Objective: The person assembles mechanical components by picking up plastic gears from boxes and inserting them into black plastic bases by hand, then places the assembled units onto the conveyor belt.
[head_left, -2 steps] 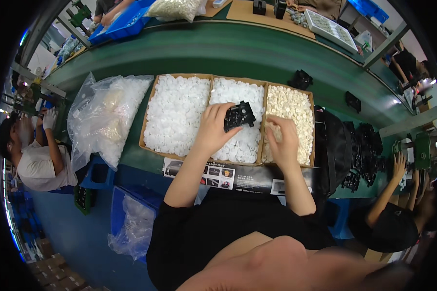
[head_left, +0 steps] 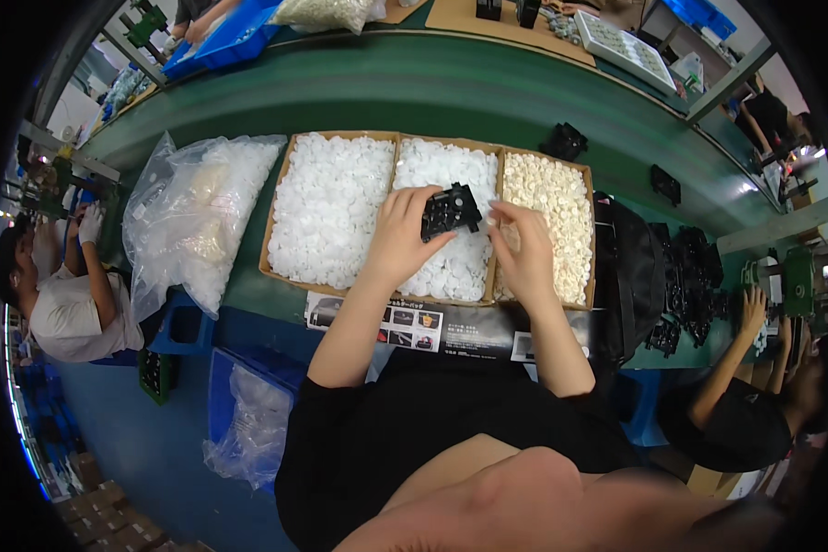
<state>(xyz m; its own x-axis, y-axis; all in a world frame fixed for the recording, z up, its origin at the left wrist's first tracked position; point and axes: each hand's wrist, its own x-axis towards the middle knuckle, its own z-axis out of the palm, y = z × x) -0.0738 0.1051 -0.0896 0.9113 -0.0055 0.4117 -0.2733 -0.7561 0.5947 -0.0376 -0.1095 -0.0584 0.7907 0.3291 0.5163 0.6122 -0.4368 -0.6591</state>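
Observation:
My left hand (head_left: 401,232) is closed around the left end of a black moulded plastic part (head_left: 452,212) with holes and raised details. It holds the part above the middle compartment of white plastic pieces (head_left: 446,276). Just right of the part, my right hand (head_left: 524,247) has thumb and fingers drawn together in a pinch. Whatever sits between those fingertips is too small to make out. Beneath the right hand, cream-coloured small plastic pieces (head_left: 561,216) fill the right compartment. More white pieces (head_left: 327,216) fill the left one.
A cardboard box (head_left: 265,248) holds all three compartments. Left of it lies a clear bag of white pieces (head_left: 202,216). A black bag (head_left: 624,276) and several black parts (head_left: 690,285) lie to the right. The green conveyor belt (head_left: 414,92) runs behind. Co-workers sit at both sides.
My right hand has moved left from over the cream pieces toward the black part, its fingertips closing together. My left hand still holds the part in nearly the same place.

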